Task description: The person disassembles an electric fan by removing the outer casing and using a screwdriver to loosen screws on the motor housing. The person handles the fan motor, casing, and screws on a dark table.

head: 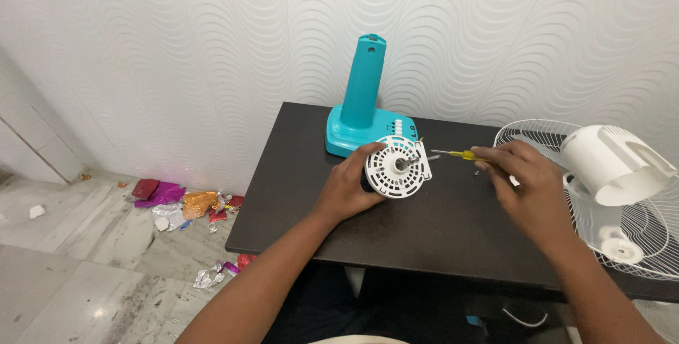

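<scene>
Motor housing, a round white plastic disc pierced with vent slots and carrying a bare metal shaft at its centre, stands on edge near the back of the dark table, just in front of the teal fan base. We steady it with our left hand, whose fingers curl around its left rim in a firm hold. Our right hand closes on the yellow-handled screwdriver, pinching the handle end so that the thin blade points left toward the housing's right edge; the tip lies just beside the rim, and we cannot tell whether it touches a screw.

We judge the step in hand to be the approach of the tool to a fastener on the housing face (the fastener itself is too small to make out). The next move calls for a steady left grip, so the disc does not roll on the smooth tabletop, and a square alignment of blade to screw head.

To our right rest a white wire fan guard and, on top of it, a glossy white moulded motor cover. The teal base is smooth plastic with a tall hollow column. Crumpled foil wrappers lie on the marble floor by the ripple-textured wall.
</scene>
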